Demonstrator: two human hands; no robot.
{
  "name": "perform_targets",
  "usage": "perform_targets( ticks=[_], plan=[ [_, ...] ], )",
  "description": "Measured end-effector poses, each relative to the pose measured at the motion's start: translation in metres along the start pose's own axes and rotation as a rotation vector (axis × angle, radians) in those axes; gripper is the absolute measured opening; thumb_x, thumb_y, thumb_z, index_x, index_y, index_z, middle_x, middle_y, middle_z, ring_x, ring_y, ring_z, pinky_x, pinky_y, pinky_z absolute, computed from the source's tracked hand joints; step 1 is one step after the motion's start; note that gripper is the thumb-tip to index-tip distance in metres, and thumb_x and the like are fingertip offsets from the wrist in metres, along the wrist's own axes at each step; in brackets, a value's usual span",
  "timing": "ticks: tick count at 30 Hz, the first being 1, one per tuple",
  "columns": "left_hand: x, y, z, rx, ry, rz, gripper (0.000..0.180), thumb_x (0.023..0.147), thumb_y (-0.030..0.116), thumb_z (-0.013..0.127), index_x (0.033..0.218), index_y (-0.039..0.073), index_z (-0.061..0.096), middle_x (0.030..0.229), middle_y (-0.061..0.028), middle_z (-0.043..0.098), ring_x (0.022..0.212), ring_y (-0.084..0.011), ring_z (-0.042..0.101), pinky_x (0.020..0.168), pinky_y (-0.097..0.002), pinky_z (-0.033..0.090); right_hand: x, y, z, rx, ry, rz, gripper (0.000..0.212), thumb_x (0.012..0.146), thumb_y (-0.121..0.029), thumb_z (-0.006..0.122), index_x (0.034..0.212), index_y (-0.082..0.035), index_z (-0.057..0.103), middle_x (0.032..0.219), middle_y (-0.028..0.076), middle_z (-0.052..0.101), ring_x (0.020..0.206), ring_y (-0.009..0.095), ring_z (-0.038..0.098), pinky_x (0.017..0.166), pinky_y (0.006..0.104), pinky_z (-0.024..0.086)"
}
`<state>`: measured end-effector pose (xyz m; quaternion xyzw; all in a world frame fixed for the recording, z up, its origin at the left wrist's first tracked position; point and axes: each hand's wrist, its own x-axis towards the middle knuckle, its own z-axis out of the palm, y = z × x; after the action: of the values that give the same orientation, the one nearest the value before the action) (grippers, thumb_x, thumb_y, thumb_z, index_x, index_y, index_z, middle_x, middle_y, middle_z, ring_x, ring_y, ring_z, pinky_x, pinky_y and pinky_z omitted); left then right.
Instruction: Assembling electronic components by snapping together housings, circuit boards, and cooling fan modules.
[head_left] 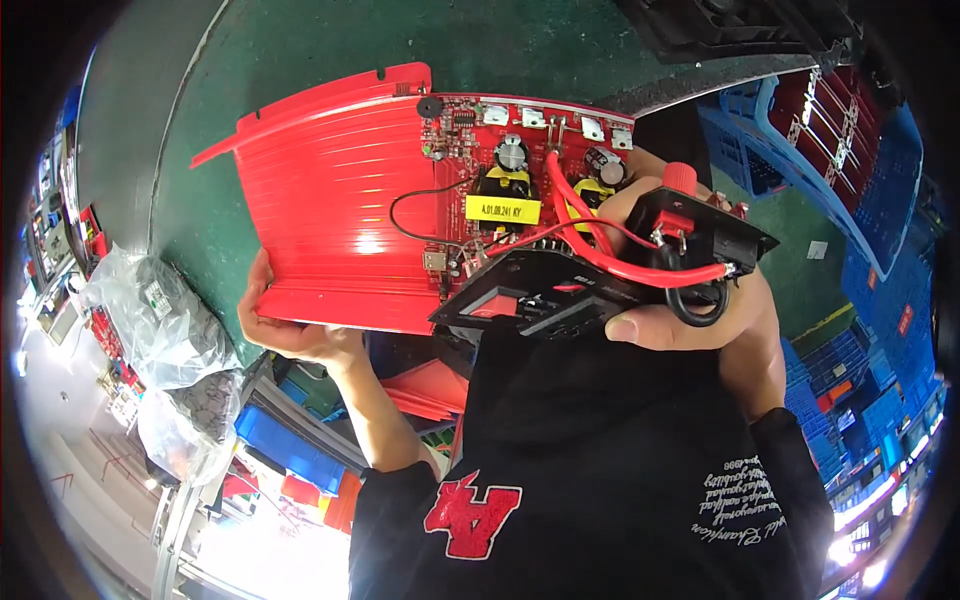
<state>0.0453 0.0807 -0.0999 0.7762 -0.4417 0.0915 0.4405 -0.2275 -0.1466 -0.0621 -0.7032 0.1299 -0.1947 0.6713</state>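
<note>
My left hand (290, 320) grips the near left corner of a red ribbed metal housing (340, 220), fingers around its edge. A red circuit board (480, 150) with capacitors, coils and a yellow label sits at the housing's right end, partly over it. My right hand (700, 310) is closed around the board's right end and its black panels, thumb on the near side. One black end panel (540, 290) runs along the near edge; a smaller black panel (700, 235) carries a red terminal knob. Thick red cables (630, 265) and a black one loop to it. Most right fingers are hidden.
A green work surface (520, 50) lies beneath. Clear plastic bags (165, 320) stand at the left. Blue crates (850, 180) are stacked at the right, one holding red parts. Dark plastic parts (730, 30) lie at the far right. Red sheets (425, 385) show below the housing.
</note>
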Motion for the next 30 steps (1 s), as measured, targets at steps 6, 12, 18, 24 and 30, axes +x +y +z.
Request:
perform_targets(
  ticks=[6,12,18,24,30],
  plan=[
    [0.0,0.003,0.001,0.004,-0.002,-0.046,0.098,0.066,0.069,0.074,0.121,0.0,0.032,0.12,-0.0258,0.051,0.106,-0.0321,0.057,0.093,-0.044,0.05,0.003,0.002,0.001,0.13,0.015,0.058,0.057,0.063,-0.011,0.086,0.112,0.001,0.059,0.105,0.008,0.061,0.096,0.017,0.057,0.084,0.0308,0.047],
    [0.0,-0.004,-0.005,-0.112,0.009,-0.06,0.104,0.054,0.063,0.084,0.121,0.003,0.033,0.123,-0.0256,0.051,0.109,-0.0324,0.057,0.094,-0.0444,0.051,0.013,-0.024,0.024,0.414,0.235,0.337,0.061,0.059,-0.013,0.084,0.113,-0.001,0.059,0.107,0.006,0.061,0.101,0.016,0.057,0.09,0.0307,0.044],
    [-0.002,-0.008,-0.002,-0.171,0.008,-0.08,0.101,0.051,0.063,0.084,0.117,0.004,0.035,0.124,-0.0268,0.051,0.112,-0.0332,0.056,0.096,-0.0448,0.049,0.031,-0.027,0.039,0.459,0.206,0.367,0.065,0.064,-0.008,0.083,0.122,0.0,0.055,0.11,0.006,0.061,0.105,0.016,0.057,0.095,0.0323,0.043],
    [-0.002,-0.006,-0.003,-0.146,0.022,-0.09,0.105,0.052,0.064,0.083,0.123,0.003,0.035,0.124,-0.0244,0.052,0.111,-0.0327,0.056,0.096,-0.0443,0.047,0.057,-0.033,0.044,-0.247,0.13,0.141,0.048,0.07,-0.011,0.081,0.113,-0.001,0.062,0.103,0.003,0.061,0.096,0.014,0.056,0.088,0.0289,0.043],
    [-0.006,0.006,0.004,-0.059,0.167,-0.176,0.117,0.047,0.073,0.078,0.126,-0.005,0.042,0.113,-0.0167,0.053,0.102,-0.0284,0.058,0.089,-0.0409,0.048,0.09,-0.052,0.056,-0.141,0.087,0.448,0.038,0.076,-0.015,0.079,0.108,-0.002,0.063,0.09,0.0,0.064,0.083,0.009,0.057,0.077,0.0258,0.046]
  ],
)
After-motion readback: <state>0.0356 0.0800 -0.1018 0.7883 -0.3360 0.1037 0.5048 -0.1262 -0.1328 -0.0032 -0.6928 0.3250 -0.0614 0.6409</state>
